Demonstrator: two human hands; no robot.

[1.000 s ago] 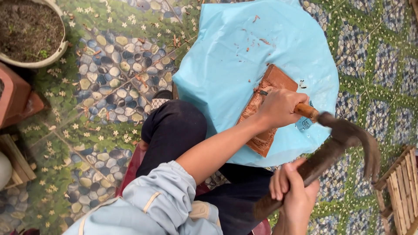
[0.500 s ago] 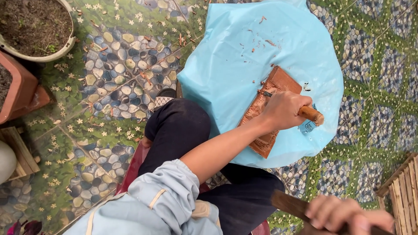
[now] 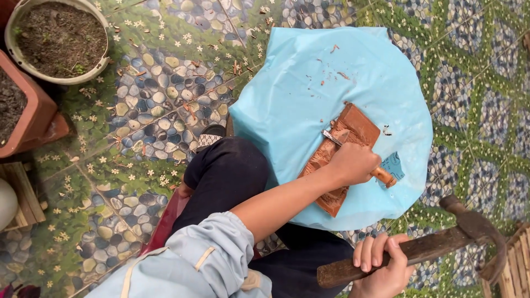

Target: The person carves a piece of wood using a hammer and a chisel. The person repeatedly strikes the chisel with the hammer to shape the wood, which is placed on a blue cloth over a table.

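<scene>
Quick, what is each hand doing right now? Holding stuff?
Left hand: closed around a chisel, its tip on the wood block.
Right hand: closed around the handle of a hammer, off the block.

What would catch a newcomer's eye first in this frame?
The bright blue sheet over a round stand at centre, bearing a carved reddish wood panel. The left hand holds a chisel on the panel, and the right hand at lower right grips a hammer. Two soil-filled pots sit at top left.
</scene>
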